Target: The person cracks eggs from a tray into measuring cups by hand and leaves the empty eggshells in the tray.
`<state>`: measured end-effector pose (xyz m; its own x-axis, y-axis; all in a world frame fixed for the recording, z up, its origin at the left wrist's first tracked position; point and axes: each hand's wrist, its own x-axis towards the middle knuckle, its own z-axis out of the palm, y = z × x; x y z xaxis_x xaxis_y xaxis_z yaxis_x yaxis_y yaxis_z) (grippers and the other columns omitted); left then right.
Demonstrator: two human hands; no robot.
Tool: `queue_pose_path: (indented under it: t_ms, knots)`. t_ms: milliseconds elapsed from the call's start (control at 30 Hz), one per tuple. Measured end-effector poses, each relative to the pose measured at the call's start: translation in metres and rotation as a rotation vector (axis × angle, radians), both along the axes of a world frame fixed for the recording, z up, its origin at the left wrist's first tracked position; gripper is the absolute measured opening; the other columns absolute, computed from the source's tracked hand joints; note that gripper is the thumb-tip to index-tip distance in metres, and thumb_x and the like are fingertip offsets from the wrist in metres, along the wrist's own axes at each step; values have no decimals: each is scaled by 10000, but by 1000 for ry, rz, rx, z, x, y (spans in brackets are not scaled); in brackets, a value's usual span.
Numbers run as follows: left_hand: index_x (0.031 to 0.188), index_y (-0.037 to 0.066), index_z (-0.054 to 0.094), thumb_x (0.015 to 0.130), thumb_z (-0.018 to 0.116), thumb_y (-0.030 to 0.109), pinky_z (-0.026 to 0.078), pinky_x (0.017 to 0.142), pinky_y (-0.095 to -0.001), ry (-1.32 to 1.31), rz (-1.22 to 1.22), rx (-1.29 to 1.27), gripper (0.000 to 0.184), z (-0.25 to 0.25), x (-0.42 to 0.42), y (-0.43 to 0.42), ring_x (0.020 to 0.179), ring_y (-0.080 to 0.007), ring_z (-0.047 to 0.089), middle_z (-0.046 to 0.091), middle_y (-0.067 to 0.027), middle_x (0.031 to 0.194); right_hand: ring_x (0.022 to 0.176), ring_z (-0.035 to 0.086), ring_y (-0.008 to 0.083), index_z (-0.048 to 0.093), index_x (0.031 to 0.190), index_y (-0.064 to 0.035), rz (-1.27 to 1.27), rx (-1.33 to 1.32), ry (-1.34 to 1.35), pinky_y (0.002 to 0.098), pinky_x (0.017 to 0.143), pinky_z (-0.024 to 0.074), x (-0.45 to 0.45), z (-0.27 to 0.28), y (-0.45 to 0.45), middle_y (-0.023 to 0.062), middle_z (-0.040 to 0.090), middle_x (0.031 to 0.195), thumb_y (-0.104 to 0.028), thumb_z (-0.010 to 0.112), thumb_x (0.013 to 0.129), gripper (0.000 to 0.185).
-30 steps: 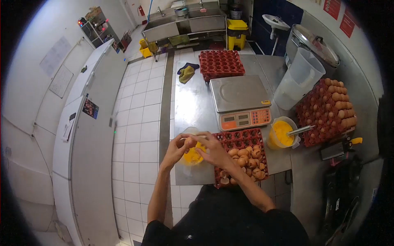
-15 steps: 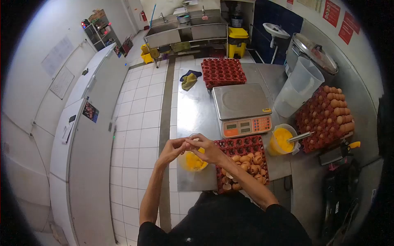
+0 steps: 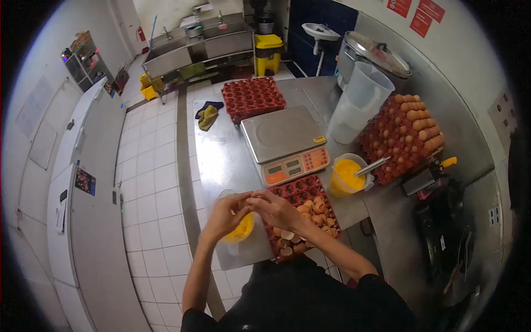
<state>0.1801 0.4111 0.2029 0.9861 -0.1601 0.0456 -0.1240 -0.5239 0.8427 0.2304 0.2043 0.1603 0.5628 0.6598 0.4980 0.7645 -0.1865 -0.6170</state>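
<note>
My left hand (image 3: 225, 216) and my right hand (image 3: 275, 210) meet at the fingertips above a clear container (image 3: 239, 235) of yolks and raw egg. The fingers of both hands are closed and bent inward; whatever lies between them is hidden. Below my right forearm, a red egg tray (image 3: 298, 188) carries a heap of cracked brown eggshells (image 3: 313, 210), with vacant cups along its far side. To the right stands a jug of yellow beaten egg (image 3: 347, 176), and a whisk's metal handle (image 3: 373, 166) leans out of it.
Beyond the tray sits a digital scale (image 3: 285, 135), with stacked red trays (image 3: 253, 97) behind it and cloths (image 3: 208, 116) beside them. A tall clear pitcher (image 3: 359, 102), a large lidded pot (image 3: 376, 55) and trays of brown eggs (image 3: 401, 138) occupy the right. Left is a white freezer (image 3: 99, 221).
The camera view has turned right, so the scene sits further left. My hands stay together over the container, and the pinkish thing seen between the fingers is now hidden.
</note>
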Motion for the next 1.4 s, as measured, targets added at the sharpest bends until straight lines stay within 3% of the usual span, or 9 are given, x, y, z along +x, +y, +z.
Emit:
queue_pose_path:
  t_ms: [333,533,767,833,900,1067,1133,1167,1400]
  knots:
    - [1302,14,631,982,623,250,529,915,-497,-55,145,113,398,-79,44,-110,1081,-422,641,640,-223,1156,1083,668,310,596,1325,-110,-181,-76,330,404,882,587,36,-51,-84,146,575,1265,-27,751,810,544]
    - [1323,-21,616,1014,604,210,559,842,-438,-115,325,391,385,-118,26,-130,960,-394,695,706,-230,1087,935,706,329,629,1302,-96,-342,-250,362,398,822,586,43,-58,-138,139,645,1180,-115,727,864,449]
    - [1360,11,603,1069,532,325,543,830,-371,103,722,-86,434,-158,-74,-152,1012,-220,671,700,-146,1225,1071,685,302,612,1307,-12,-646,-118,808,414,906,543,14,-119,-272,186,627,1313,-333,551,1046,418]
    - [1360,20,607,1084,504,373,539,823,-368,77,867,2,459,-181,-88,-158,1014,-181,660,702,-116,1224,1124,660,324,589,1340,-3,-616,-150,919,416,936,528,9,-161,-276,201,607,1342,-321,535,1054,431]
    - [1487,76,506,1092,433,477,492,948,-361,497,948,-570,568,-195,-92,-163,1181,-219,612,609,-125,1380,1178,634,345,565,1372,7,-598,-189,1022,419,966,513,5,-183,-282,216,586,1371,-309,519,1062,445]
    - [1548,105,428,1076,413,553,477,993,-406,535,990,-491,651,-195,-97,-177,1215,-255,593,553,-125,1455,1358,511,320,443,1505,-16,-425,-212,1208,424,1044,461,13,-198,-277,224,541,1446,-212,505,1066,484]
    - [1528,83,447,1079,422,538,471,1020,-422,544,941,-580,640,-194,-103,-182,1243,-269,583,546,-133,1455,1332,533,327,456,1499,-27,-391,-220,1187,426,1038,464,14,-183,-285,221,563,1421,-167,515,1052,472]
    - [1424,41,532,1094,447,470,544,837,-334,425,963,-639,549,-203,-108,-187,1058,-191,651,644,-77,1270,1306,554,333,469,1494,-37,-370,-217,1168,427,1033,467,15,-174,-289,217,584,1395,-122,526,1039,467]
    - [1474,60,503,1112,382,453,535,858,-325,319,1121,-589,548,-136,-130,-242,1107,-212,630,631,-84,1300,1196,621,357,511,1468,-59,-332,-257,1007,437,1020,473,7,-105,-313,199,666,1262,-53,568,994,478]
